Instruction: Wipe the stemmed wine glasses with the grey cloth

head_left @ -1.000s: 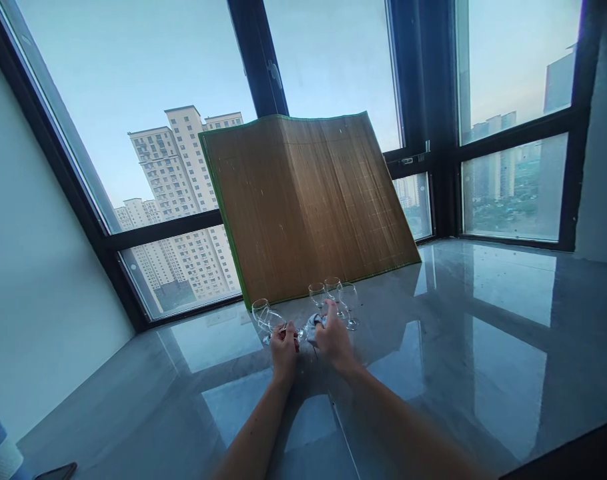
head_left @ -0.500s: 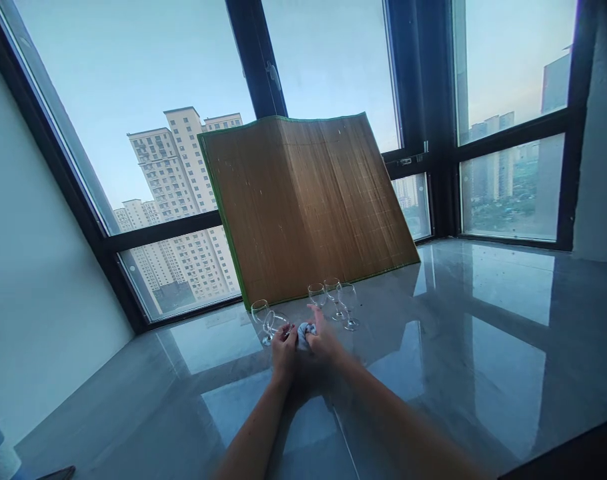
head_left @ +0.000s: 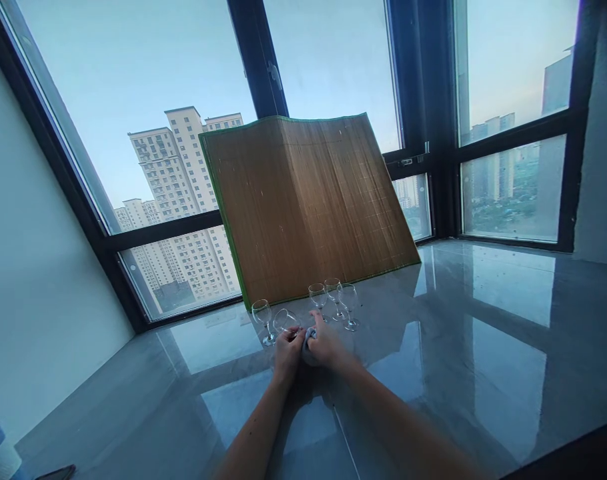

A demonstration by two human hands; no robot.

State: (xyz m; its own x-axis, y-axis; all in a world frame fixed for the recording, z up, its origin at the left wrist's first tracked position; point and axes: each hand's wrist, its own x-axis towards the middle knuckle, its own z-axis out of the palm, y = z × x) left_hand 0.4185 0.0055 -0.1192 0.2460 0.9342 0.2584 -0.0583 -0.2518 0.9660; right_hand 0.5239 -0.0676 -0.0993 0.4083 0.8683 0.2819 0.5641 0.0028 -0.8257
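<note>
A clear stemmed glass (head_left: 285, 321) is tilted at my left hand (head_left: 287, 357), whose fingers are closed on its stem or base. My right hand (head_left: 328, 345) pinches a bluish-grey cloth (head_left: 309, 335) close beside the left fingertips, with one finger pointing forward. Upright on the shiny grey surface (head_left: 223, 347), another stemmed glass (head_left: 261, 313) is just left of the tilted one. Beyond my right hand three more stemmed glasses (head_left: 350, 300) stand close together. The part of the held glass inside my fingers is hidden.
A brown mat with green edging (head_left: 313, 200) leans against the dark window frame (head_left: 266, 60) behind the glasses. At the lower left corner are a white and blue roll or container (head_left: 1, 453) and a dark flat object (head_left: 57, 474). A pale wall (head_left: 33, 253) rises at the left.
The tilted glass has turned in my left hand, its bowl shifting right, away from the upright glass. The cloth has moved slightly right, and less of it shows.
</note>
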